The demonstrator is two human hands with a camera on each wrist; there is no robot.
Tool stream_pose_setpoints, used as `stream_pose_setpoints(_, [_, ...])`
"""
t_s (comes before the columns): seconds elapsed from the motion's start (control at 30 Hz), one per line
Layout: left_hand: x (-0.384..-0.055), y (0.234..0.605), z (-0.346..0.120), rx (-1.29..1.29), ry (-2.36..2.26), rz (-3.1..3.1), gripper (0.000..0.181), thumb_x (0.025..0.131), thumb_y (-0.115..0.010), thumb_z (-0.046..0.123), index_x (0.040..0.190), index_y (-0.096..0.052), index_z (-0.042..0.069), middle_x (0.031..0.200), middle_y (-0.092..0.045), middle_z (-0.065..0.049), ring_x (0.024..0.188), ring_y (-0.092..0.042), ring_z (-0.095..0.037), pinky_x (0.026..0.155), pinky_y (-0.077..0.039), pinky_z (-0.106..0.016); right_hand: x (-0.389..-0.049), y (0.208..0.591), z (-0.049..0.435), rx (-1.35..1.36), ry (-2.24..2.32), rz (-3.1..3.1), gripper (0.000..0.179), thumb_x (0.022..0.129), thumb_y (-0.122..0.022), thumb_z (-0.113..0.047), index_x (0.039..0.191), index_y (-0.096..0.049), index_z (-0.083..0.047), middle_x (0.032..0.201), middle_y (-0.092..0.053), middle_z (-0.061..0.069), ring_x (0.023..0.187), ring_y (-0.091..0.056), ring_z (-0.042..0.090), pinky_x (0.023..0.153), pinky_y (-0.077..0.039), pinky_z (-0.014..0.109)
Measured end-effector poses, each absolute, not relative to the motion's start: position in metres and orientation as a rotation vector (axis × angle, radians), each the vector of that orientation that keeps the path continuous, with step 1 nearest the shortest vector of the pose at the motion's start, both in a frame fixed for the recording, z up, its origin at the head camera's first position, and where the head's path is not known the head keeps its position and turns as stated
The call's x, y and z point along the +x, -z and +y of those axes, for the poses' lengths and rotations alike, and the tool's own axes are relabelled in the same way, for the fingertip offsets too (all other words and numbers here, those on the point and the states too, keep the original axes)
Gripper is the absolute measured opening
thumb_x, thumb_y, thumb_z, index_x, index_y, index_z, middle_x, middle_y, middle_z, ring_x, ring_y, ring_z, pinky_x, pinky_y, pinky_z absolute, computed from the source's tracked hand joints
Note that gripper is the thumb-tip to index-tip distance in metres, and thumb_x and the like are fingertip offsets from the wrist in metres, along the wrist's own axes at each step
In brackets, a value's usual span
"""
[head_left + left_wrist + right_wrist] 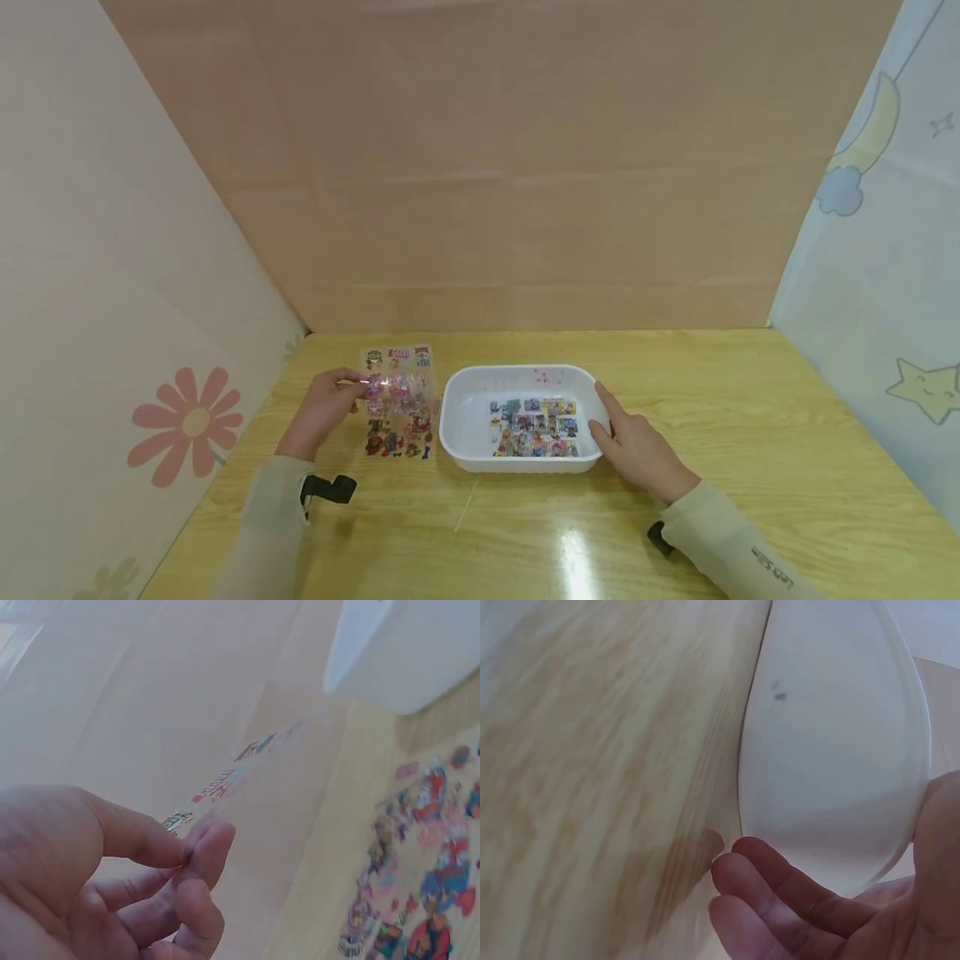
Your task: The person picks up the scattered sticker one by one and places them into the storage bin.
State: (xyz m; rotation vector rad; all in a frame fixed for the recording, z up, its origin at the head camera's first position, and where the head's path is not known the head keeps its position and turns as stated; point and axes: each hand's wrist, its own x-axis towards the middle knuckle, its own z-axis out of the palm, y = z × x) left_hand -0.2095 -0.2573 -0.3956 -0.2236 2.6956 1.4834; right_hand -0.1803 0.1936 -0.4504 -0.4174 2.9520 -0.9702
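Note:
My left hand [324, 410] pinches the left edge of a clear sticker sheet [397, 417] between thumb and index finger. In the left wrist view, small printed stickers [217, 784] show just beyond the fingertips, and more colourful figures [442, 877] lie low over the wood. Whether this is one sheet or overlapping sheets, I cannot tell. To its right stands a white plastic tray [468, 417] with several colourful stickers [536, 429] on its bottom. My right hand [641, 450] holds the tray's right end, thumb at the rim and fingers along the outer wall.
Both hands work over a wood-grain table [750, 433]. A brown papered panel [510, 167] rises behind it, with patterned side walls [885, 292] on the right and left. A thin pale strip [467, 504] lies in front of the tray.

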Motion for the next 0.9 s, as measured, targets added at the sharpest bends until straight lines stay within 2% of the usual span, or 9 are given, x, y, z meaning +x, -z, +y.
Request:
stream_pose_setpoints(0.1, [-0.21,0.387,-0.257,-0.257,-1.543,2.686,0.034,0.104,-0.052,0.021,0.129,-0.057,-0.001,0.111,-0.068,-0.015,0.076,-0.057,-0.018,0.051,-0.036,-0.03,-0.182,0.45,0.194,-0.422,0.965,2.954,0.068,0.105,-0.049,-0.028,0.158,-0.017,0.001,0.072,-0.058,0.003,0.053,-0.044,0.014,0.051,-0.038,0.03])
stream_pose_setpoints(0.2, [-0.21,0.378,-0.254,-0.277,-1.602,2.683,0.034,0.104,-0.053,0.022,0.129,-0.058,-0.001,0.111,-0.07,-0.014,0.072,-0.056,-0.014,0.048,-0.034,-0.027,-0.182,0.449,0.195,-0.42,0.958,2.955,0.068,0.106,-0.048,-0.028,0.158,-0.017,0.001,0.068,-0.055,0.002,0.052,-0.043,0.014,0.05,-0.037,0.03])
stream_pose_setpoints(0.47, [-0.205,0.363,-0.241,-0.2,-1.594,2.672,0.033,0.103,-0.056,0.023,0.126,-0.061,0.0,0.105,-0.071,-0.009,0.072,-0.056,-0.014,0.053,-0.037,-0.027,-0.181,0.451,0.195,-0.422,0.962,2.941,0.068,0.106,-0.048,-0.029,0.159,-0.016,-0.001,0.064,-0.052,0.0,0.05,-0.04,0.012,0.049,-0.035,0.029])
stream_pose_setpoints(0.77, [-0.203,0.365,-0.215,-0.049,-1.554,2.618,0.028,0.103,-0.055,0.02,0.121,-0.062,0.0,0.103,-0.072,-0.012,0.066,-0.052,-0.015,0.055,-0.038,-0.029,-0.18,0.453,0.195,-0.414,0.951,2.946,0.068,0.106,-0.048,-0.028,0.159,-0.016,-0.001,0.066,-0.054,0.0,0.051,-0.042,0.013,0.049,-0.036,0.029])
stream_pose_setpoints(0.9, [-0.206,0.367,-0.199,0.002,-1.554,2.588,0.027,0.101,-0.056,0.017,0.122,-0.061,0.001,0.089,-0.073,-0.008,0.061,-0.049,-0.014,0.055,-0.039,-0.029,-0.18,0.452,0.195,-0.428,0.958,2.951,0.068,0.106,-0.049,-0.028,0.159,-0.017,0.001,0.073,-0.061,0.002,0.054,-0.044,0.013,0.051,-0.037,0.03])
